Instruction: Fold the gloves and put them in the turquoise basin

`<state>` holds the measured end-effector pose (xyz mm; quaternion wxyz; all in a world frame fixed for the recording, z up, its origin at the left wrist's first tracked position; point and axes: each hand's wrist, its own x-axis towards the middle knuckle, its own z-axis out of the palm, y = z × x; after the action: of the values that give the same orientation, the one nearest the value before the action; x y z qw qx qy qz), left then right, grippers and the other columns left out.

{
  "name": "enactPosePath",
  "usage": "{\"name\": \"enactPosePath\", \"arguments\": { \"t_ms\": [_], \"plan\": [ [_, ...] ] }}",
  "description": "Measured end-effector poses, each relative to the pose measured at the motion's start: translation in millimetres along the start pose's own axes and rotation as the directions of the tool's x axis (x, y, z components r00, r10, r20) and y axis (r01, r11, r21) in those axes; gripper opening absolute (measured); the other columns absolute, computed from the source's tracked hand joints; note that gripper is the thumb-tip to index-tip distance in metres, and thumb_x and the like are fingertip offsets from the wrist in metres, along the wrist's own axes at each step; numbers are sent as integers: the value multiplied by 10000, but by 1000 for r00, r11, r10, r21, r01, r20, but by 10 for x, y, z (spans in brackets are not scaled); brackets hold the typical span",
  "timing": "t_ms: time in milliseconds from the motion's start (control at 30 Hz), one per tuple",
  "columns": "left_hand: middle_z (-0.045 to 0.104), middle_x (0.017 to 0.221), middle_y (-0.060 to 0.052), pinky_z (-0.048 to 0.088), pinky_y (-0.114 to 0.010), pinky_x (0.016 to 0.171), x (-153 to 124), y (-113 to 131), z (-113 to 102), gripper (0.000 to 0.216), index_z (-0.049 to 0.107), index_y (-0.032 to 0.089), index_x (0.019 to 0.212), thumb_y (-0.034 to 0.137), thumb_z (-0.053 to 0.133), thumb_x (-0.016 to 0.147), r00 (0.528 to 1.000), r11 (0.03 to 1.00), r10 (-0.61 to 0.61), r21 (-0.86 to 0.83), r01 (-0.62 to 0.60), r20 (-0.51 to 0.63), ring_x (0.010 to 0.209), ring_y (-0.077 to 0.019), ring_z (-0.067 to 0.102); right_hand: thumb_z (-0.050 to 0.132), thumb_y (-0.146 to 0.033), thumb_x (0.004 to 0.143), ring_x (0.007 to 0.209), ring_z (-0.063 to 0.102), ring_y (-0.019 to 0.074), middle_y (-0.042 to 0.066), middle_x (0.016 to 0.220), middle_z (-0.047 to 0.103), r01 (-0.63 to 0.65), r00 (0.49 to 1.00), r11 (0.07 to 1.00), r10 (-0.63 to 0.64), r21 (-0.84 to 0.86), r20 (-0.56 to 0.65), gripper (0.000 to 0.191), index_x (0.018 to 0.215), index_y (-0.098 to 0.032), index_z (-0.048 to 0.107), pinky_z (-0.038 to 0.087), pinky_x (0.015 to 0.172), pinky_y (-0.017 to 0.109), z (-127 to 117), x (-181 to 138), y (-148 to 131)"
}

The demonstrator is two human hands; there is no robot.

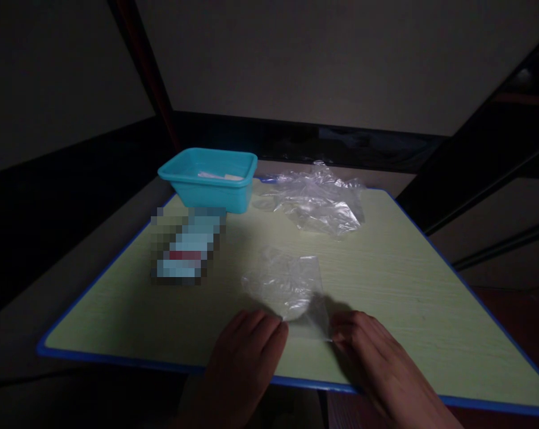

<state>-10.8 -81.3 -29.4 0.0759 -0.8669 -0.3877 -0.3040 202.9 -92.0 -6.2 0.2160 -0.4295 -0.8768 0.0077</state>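
Observation:
A small clear plastic bag [287, 286] lies flat on the pale green table [407, 286] near its front edge. My left hand [245, 357] rests flat on the table with fingers stretched out, the fingertips touching the bag's near left corner. My right hand [376, 363] lies flat too, its fingertips at the bag's near right edge. Neither hand grips anything.
A teal plastic tub [209, 179] with something pale inside stands at the back left. A crumpled heap of clear plastic bags [316, 199] lies at the back centre. A blurred-out packet [186, 244] sits left of centre. The table has a blue rim; dark surroundings.

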Motion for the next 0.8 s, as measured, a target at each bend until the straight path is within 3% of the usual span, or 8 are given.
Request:
{"name": "enactPosePath", "arguments": {
  "t_ms": [167, 333, 433, 600, 800],
  "plan": [
    [652, 715, -37, 499, -325, 575, 62, 4, -22, 319, 610, 146, 816, 91, 313, 921, 998, 996, -57, -68, 58, 28, 635, -188, 593, 373, -345, 946, 826, 642, 220, 90, 886, 675, 65, 997, 996, -68, -60, -47, 280, 974, -163, 584, 530, 729, 379, 8, 33, 14],
    [643, 682, -25, 487, -309, 559, 95, 4, -53, 336, 605, 169, 749, 85, 321, 907, 996, 990, -90, -103, 93, 27, 610, -177, 579, 376, -210, 944, 884, 643, 194, 88, 973, 689, 78, 990, 997, -80, -23, -118, 267, 893, -157, 632, 522, 756, 346, 36, 113, 50],
    [667, 743, -29, 493, -315, 599, 88, -29, -62, 284, 610, 170, 809, 104, 351, 907, 997, 995, -72, -66, 70, -19, 656, -177, 601, 378, -152, 930, 901, 648, 180, 84, 987, 701, 99, 985, 995, -98, 4, -141, 266, 889, -150, 641, 524, 775, 334, 65, 145, 67],
    [700, 854, -43, 506, -323, 677, 61, -139, -64, 251, 608, 148, 913, 117, 359, 917, 998, 998, -5, 55, 9, -55, 760, -185, 640, 399, -144, 916, 962, 647, 178, 95, 1012, 706, 118, 983, 993, -115, 17, -141, 238, 944, -136, 635, 528, 837, 333, 83, 126, 98],
    [705, 899, -60, 524, -312, 711, 11, -236, -73, 324, 623, 146, 827, 130, 322, 945, 998, 999, 19, 33, -17, -54, 802, -172, 651, 380, -140, 924, 971, 649, 168, 85, 1023, 705, 130, 986, 991, -124, 43, -115, 254, 1045, -138, 604, 530, 879, 329, 62, 103, 94]
  ]
}}
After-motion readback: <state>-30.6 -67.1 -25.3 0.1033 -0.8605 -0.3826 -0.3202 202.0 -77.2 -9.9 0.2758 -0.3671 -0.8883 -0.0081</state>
